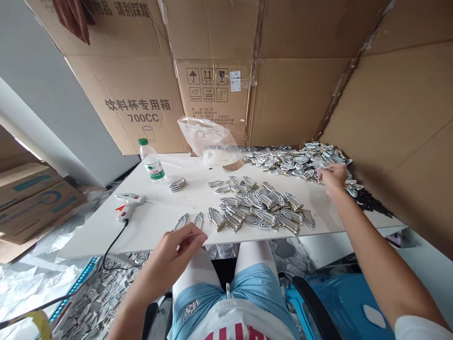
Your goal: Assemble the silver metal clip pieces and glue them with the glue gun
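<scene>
My left hand [177, 250] hovers at the near edge of the white table [159, 222], fingers curled together near two small metal clips [191, 220]; I cannot tell if it grips one. My right hand [332, 177] reaches far right into a large heap of metal clips [297, 160], fingers bent onto the pieces. A second spread of assembled metal clips [262, 210] lies in the table's middle. A small stack of clips [178, 184] sits farther left.
A glue gun [128, 205] with a black cord lies at the left, and a green-capped water bottle [151, 161] stands behind it. A clear plastic bag [208, 141] rests against cardboard boxes [148, 94]. More clips fill a tray [95, 297] below left.
</scene>
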{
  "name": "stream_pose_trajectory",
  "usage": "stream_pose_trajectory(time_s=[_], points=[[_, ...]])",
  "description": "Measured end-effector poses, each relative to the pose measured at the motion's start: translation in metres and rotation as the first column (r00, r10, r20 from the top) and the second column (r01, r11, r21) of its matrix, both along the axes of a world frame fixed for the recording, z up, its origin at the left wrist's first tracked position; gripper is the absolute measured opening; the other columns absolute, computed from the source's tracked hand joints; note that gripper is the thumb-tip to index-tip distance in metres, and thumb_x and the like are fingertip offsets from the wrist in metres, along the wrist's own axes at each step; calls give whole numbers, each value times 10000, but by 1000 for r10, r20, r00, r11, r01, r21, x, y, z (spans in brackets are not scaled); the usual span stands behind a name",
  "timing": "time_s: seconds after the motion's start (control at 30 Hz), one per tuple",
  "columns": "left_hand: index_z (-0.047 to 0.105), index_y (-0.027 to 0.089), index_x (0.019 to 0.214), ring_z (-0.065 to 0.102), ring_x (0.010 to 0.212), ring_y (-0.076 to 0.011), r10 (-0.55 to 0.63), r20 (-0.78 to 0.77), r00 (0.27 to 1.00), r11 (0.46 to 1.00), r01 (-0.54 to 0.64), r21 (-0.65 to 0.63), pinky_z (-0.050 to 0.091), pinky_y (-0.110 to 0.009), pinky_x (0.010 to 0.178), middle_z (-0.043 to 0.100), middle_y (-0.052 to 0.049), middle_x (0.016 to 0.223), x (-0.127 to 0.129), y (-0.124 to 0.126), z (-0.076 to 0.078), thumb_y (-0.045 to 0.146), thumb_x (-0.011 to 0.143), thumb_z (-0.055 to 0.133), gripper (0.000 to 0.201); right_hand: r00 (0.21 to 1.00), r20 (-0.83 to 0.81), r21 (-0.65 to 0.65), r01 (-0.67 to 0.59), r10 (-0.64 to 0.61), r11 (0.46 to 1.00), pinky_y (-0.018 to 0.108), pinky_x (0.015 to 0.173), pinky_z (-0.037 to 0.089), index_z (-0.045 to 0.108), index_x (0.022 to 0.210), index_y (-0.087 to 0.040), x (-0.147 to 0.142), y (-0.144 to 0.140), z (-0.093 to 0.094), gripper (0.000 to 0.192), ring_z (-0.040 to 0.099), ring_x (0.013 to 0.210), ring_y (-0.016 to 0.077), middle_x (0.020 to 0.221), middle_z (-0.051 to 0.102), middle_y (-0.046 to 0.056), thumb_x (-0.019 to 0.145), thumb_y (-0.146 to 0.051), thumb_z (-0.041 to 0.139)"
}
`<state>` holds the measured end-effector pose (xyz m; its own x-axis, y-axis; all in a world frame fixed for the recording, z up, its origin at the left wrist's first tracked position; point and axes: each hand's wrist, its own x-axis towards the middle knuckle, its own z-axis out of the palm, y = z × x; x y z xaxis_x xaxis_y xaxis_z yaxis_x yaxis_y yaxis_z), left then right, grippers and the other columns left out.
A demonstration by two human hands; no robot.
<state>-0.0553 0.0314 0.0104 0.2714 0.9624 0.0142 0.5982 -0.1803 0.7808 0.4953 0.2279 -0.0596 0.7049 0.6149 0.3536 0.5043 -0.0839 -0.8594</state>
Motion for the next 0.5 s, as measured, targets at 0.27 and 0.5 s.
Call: stream_pose_trajectory(time_s=[0.27, 0.5], points=[[528, 219, 762, 164, 645, -143, -20, 176, 984, 999, 28, -43, 186, -305, 588, 172, 75, 672, 15, -11, -3, 584, 1060, 598, 476, 735, -422, 351, -408, 531, 843, 358, 754, 633, 751, 1196, -222, -138, -129, 22, 454, 674, 800, 195, 990, 674, 33, 788, -360, 892], [407, 229, 711, 144, 631, -136, -83, 256, 963, 985, 119, -127, 156, -320, 579, 182, 87, 626, 37, -17, -9, 648, 1029, 635, 573, 264, -707, 184, -828, 657, 530, 276, 720, 516, 720, 1489, -390, -260, -198, 37, 592, 542, 812, 161, 1044, 604, 16, 910, -434, 834]])
